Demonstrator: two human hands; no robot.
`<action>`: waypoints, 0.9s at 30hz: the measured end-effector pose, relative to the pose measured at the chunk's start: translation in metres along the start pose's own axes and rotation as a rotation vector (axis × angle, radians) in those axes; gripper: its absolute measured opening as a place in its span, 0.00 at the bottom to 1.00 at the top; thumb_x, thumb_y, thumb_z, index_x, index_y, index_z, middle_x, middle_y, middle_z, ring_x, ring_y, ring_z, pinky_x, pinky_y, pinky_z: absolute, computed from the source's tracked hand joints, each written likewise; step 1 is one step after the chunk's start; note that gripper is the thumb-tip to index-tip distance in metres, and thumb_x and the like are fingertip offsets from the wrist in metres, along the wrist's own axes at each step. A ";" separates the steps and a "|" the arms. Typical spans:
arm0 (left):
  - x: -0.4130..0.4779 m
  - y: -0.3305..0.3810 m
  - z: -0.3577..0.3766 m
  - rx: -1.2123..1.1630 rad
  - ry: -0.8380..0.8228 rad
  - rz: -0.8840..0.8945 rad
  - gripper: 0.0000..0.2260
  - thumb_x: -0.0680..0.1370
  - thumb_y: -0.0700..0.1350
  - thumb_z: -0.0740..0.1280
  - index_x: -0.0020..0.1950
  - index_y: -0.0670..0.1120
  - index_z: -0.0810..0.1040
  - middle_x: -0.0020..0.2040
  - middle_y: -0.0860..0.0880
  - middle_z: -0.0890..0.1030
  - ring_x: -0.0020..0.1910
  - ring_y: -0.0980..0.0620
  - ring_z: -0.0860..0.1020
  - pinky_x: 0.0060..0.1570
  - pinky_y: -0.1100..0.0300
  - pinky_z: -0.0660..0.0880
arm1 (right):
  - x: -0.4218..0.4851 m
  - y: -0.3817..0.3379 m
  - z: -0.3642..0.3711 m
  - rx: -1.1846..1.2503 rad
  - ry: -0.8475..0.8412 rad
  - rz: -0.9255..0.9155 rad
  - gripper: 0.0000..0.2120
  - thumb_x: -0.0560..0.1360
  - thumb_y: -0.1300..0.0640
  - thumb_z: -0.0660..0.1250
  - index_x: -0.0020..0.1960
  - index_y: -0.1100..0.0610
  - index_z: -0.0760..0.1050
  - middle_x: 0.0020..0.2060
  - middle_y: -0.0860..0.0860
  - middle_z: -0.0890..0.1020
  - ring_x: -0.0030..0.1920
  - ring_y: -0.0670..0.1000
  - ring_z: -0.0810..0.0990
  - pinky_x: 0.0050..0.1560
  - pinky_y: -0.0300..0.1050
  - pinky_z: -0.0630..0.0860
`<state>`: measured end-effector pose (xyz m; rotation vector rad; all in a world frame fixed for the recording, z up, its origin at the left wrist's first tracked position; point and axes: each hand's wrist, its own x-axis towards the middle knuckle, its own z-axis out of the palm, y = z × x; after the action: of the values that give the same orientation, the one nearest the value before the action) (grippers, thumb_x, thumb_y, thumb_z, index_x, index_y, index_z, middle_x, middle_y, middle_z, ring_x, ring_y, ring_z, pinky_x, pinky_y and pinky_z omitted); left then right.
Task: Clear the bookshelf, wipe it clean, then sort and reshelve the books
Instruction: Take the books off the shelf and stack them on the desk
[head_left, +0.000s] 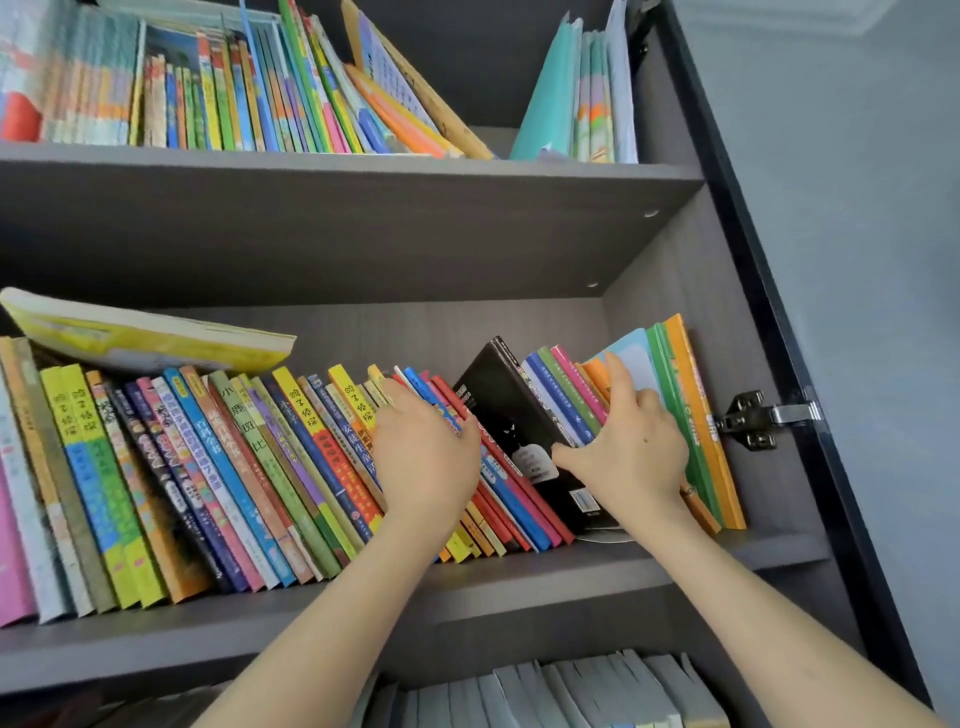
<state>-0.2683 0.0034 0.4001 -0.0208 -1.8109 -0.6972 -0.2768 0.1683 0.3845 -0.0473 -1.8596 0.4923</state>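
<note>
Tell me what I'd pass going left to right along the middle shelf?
Pink book → yellow-spined books → thin books gripped by the left hand → black book → slim books pinched by the right hand → orange book → metal hinge.

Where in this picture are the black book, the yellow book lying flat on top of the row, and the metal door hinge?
black book (527, 410), head view, on its front cover.
yellow book (156, 338), head view, on its yellow cover.
metal hinge (753, 418), head view, on its dark mounting plate.
</note>
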 end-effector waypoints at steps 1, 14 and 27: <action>-0.002 0.005 -0.001 0.099 -0.006 0.001 0.38 0.77 0.57 0.65 0.76 0.39 0.50 0.62 0.39 0.72 0.59 0.44 0.75 0.49 0.57 0.74 | 0.001 0.002 -0.001 0.007 -0.012 0.015 0.44 0.66 0.35 0.71 0.73 0.50 0.55 0.56 0.53 0.74 0.46 0.48 0.69 0.39 0.40 0.67; -0.005 0.065 0.026 -0.095 -0.301 -0.070 0.37 0.78 0.64 0.57 0.69 0.31 0.60 0.56 0.39 0.78 0.54 0.43 0.78 0.40 0.59 0.67 | 0.016 0.031 -0.010 0.384 -0.138 0.000 0.21 0.65 0.34 0.72 0.45 0.49 0.74 0.36 0.43 0.78 0.36 0.42 0.76 0.32 0.38 0.67; 0.006 0.076 0.067 -0.263 -0.192 -0.241 0.23 0.75 0.38 0.65 0.66 0.38 0.59 0.58 0.38 0.76 0.55 0.39 0.78 0.49 0.52 0.76 | 0.016 0.042 0.006 0.188 -0.161 0.002 0.33 0.71 0.38 0.69 0.67 0.50 0.56 0.49 0.48 0.73 0.49 0.55 0.79 0.41 0.45 0.71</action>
<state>-0.3023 0.0952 0.4272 -0.0457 -1.9106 -1.1347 -0.2964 0.2086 0.3821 0.1197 -1.9618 0.6871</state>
